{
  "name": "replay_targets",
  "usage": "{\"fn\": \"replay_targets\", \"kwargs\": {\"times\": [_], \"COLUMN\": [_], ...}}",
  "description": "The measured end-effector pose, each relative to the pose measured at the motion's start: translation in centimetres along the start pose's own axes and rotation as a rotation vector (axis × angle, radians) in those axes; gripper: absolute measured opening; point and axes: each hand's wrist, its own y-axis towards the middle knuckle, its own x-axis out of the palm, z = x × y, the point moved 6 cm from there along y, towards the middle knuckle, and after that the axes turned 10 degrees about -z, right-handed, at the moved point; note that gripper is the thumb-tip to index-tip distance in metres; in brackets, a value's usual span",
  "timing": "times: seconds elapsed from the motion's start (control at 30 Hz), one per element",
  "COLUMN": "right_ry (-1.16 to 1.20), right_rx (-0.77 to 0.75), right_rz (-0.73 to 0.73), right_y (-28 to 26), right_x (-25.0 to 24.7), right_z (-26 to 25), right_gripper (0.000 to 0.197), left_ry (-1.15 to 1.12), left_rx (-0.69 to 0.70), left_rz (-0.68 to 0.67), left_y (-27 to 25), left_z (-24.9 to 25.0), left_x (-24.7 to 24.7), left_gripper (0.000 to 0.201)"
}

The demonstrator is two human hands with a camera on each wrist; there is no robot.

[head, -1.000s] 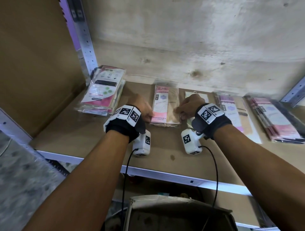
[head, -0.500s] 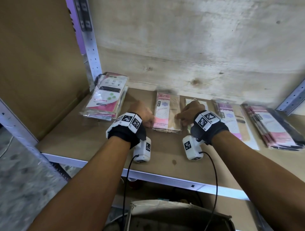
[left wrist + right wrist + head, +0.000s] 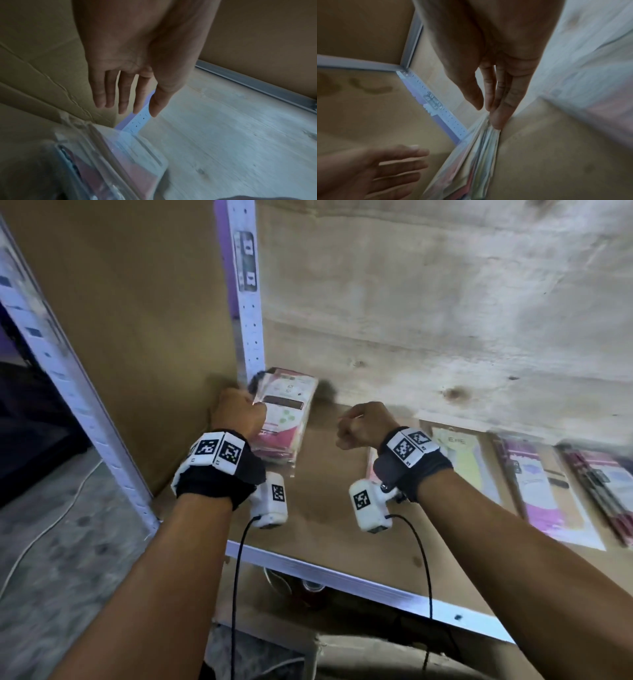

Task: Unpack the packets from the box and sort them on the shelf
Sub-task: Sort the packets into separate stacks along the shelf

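Head view: stack of packets (image 3: 286, 419) lies at the shelf (image 3: 329, 518) back-left corner.
Left hand (image 3: 137, 75): fingers straight, slightly apart, beside the stack.
Right hand (image 3: 496, 86): fingers straight, together (fingertip at the stack's edge).

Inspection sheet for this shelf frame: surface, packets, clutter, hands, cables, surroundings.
Surface: brown shelf board, small dark spots.
Job's things: packet stack in back-left corner; more packet piles in a row to its right.
Clutter: nothing seen.
Hands: left hand open at the stack's left side; right hand open, fingertips at the stack's edge.
Cables: black wrist-camera cables hang below forearms; white cable on floor.
Surroundings: perforated metal upright, plywood back wall, cardboard side panel.
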Motion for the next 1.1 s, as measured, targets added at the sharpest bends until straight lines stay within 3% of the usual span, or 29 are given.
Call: {"fn": "replay_targets", "kwargs": {"times": [0.2, 0.33, 0.47, 0.57, 0.73, 0.83, 0.9, 1.03, 1.1], "right_ry": [0.167, 0.07, -0.048, 0.075, 0.381, 0.607, 0.665, 0.759, 0.787], "right_rx": [0.045, 0.03, 0.052, 0.01, -0.045, -0.097, -0.106, -0.099, -0.137], "right_rz": [-0.092, -0.087, -0.077, -0.059, -0.051, -0.062, -0.079, -0.12, -0.101], "right_y": [1.9, 2.3, 1.7, 0.5, -2.7, -4.9, -6.3, -9.1, -10.4], "right_x": [6.1, 7.4, 6.4, 4.9, 1.4, -0.9, -2.6, -6.3, -8.4], "right_z": [-1.8, -2.1, -1.4, -1.0, -0.4, -0.2, 0.0, 0.3, 0.5], "right_gripper": [0.027, 0.026, 0.023, 0.018, 0.05, 0.041, 0.027, 0.013, 0.016], "left_ry": [0.116, 0.128, 0.128, 0.159, 0.188, 0.323, 0.331, 0.201, 0.133], "left_rx": [0.024, 0.041, 0.072, 0.101, 0.204, 0.285, 0.362, 0.546, 0.634], "left_rz": [-0.209, -0.195, -0.18, -0.177, -0.249, -0.27, -0.248, -0.183, -0.143], "left_y": [-0.2, -0.3, -0.8, -1.1, -1.4, -2.2, -3.2, -5.5, -6.6], "left_z": [-0.4, 0.0, 0.7, 1.0, 1.8, 3.1, 4.6, 8.1, 9.6], "left_x": [1.1, 1.3, 1.3, 1.1, 1.8, 2.9, 3.6, 4.7, 5.3], "left_gripper": [0.031, 0.038, 0.021, 0.017, 0.054, 0.072, 0.061, 0.008, 0.009]}}
